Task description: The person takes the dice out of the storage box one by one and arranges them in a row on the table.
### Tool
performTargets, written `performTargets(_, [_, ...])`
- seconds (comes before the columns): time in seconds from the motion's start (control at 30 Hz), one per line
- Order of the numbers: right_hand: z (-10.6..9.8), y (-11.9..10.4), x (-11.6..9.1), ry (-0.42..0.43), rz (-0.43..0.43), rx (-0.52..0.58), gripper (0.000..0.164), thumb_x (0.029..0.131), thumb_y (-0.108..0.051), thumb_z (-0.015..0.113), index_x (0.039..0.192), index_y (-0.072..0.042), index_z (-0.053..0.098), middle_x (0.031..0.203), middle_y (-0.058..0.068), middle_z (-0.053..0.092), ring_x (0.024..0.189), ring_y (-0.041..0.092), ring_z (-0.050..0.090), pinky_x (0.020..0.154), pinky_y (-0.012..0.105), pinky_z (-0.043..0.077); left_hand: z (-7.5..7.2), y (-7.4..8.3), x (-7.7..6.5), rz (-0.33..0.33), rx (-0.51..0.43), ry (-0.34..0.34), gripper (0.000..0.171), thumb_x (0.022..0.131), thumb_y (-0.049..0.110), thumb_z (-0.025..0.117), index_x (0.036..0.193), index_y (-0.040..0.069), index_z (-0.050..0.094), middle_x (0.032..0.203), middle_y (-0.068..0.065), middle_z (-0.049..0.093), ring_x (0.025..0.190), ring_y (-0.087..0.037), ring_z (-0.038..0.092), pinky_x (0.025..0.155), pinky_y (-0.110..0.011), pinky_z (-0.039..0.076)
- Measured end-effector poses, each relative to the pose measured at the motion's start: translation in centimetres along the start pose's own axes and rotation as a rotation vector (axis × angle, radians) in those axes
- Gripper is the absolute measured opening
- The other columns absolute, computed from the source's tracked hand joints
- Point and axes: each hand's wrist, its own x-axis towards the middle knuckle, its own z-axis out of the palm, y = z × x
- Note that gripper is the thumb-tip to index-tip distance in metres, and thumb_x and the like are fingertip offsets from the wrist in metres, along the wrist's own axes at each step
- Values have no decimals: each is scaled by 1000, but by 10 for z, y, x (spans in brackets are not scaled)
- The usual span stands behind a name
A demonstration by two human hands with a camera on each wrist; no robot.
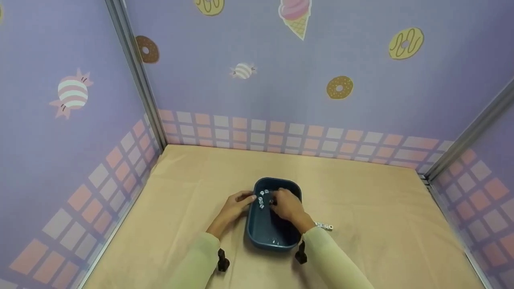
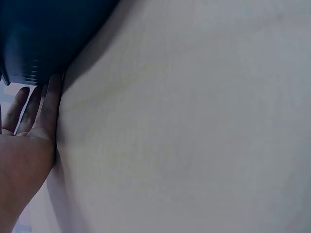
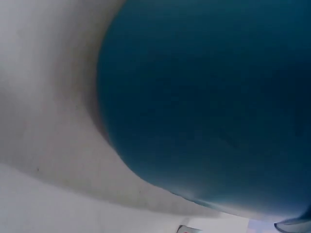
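Note:
A dark blue rectangular tub [image 1: 267, 244] with rounded corners stands on the cloth-covered table. My left hand [image 1: 233, 208] touches its left side, thumb at the rim and straight fingers [image 2: 48, 109] against the outer wall. My right hand [image 1: 288, 205] reaches into the tub over its right rim. Its curled fingers pinch a small dark-and-light piece, too small to identify. Several small white pieces with dark marks [image 1: 261, 202] lie on the tub floor beside these fingertips. In the right wrist view, the tub's outer wall [image 3: 204, 111] hides the right hand.
A short whitish strip with dark marks [image 1: 324, 226] lies on the table right of the tub, partly behind the right wrist. The beige cloth [image 1: 200, 180] has creases. Patterned purple panels [image 1: 281, 100] with metal posts [image 1: 140, 80] enclose the back and sides.

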Motion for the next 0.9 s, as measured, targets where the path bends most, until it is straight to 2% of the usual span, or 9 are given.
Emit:
performTargets(0.1, [1,1,-2,-9,-21,-29,8,94,-10,79,100,-12,76,91,0,60,81,18,57,77,40,55,2,-1,0,8,2,3,54,104,34,71,145,1,60,138,-17,66,122,-30,68,97,-37,59])
performTargets(0.23, [1,1,-3,-2,-81,-46,9,92,-7,77,96,-13,72,87,-1,58,81,19,56,75,40,54,1,-2,1,8,-37,-10,54,104,32,72,145,-1,59,139,-18,65,121,-32,68,95,-37,59])
performTargets(0.4, [-7,3,-6,65,-217,46,11,89,-5,78,96,-9,71,89,1,62,82,17,59,75,37,56,0,-3,2,-18,-56,-9,56,102,35,74,145,1,60,139,-16,65,120,-28,68,94,-38,60])
performTargets(0.53, [-26,15,-16,98,-288,124,13,86,-3,79,95,-8,70,90,1,65,82,15,61,73,34,56,2,-3,3,-16,-22,-7,57,102,36,73,145,2,60,140,-16,65,121,-27,67,96,-39,59])
performTargets(0.67, [-50,34,-31,133,-316,148,13,85,-1,79,94,-7,71,87,1,64,80,16,60,71,33,55,1,-2,2,-4,4,-5,57,103,35,72,146,1,59,141,-17,64,124,-28,66,98,-39,59])
performTargets(0.9, [-84,78,-60,150,-285,248,12,86,3,77,96,-3,73,89,4,71,81,21,69,70,33,59,-1,0,1,-10,-1,-4,57,103,35,72,146,0,59,141,-17,63,124,-29,66,98,-39,59])
